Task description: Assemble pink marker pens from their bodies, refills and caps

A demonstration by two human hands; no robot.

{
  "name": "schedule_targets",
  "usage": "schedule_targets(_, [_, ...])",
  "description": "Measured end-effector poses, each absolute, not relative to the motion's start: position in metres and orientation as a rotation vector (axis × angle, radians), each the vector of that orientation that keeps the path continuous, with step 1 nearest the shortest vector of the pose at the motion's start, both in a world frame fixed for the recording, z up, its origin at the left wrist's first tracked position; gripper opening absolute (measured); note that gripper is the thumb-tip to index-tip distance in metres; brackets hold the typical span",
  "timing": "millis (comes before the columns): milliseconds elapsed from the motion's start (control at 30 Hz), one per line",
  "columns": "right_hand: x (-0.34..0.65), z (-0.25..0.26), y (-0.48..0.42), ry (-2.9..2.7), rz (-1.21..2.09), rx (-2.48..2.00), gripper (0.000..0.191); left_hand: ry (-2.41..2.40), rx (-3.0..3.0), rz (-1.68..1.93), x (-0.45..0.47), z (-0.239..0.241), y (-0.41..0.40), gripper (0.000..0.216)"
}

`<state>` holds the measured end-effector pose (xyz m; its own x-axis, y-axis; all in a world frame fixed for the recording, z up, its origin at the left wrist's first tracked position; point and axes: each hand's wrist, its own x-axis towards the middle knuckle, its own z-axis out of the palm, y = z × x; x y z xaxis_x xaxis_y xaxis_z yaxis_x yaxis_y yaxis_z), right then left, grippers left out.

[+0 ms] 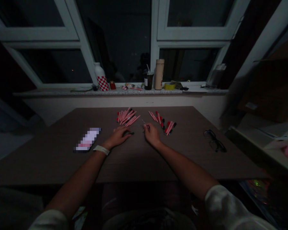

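Observation:
My left hand [118, 136] rests on the brown table [62, 153] with its fingers pinched on a small dark pen cap [131, 133]. My right hand [151, 134] is closed round a thin pen refill [144, 122] that points up and to the left. Just beyond the left hand lies a heap of several pink pens [127, 117]. To the right of the right hand lies a looser group of pink pens with red and black caps [163, 123]. The light is very dim.
A phone [87, 140] lies on the table left of my left wrist. Black glasses [214, 140] lie at the right. On the windowsill [62, 92] stand a checked bottle [101, 77], a dark cup [148, 80], a tall beige flask [159, 74] and a tape roll [169, 86].

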<state>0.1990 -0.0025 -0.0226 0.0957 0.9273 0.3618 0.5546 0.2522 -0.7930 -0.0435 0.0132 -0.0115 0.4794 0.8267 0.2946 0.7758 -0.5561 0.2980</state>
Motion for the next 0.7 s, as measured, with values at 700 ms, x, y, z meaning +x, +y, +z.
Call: schedule_targets(700, [0.199,-0.024,-0.002,-1.604,0.484,-1.434,0.024,1.346,2.482,0.816,-0.043,-0.031,0.030,0.037])
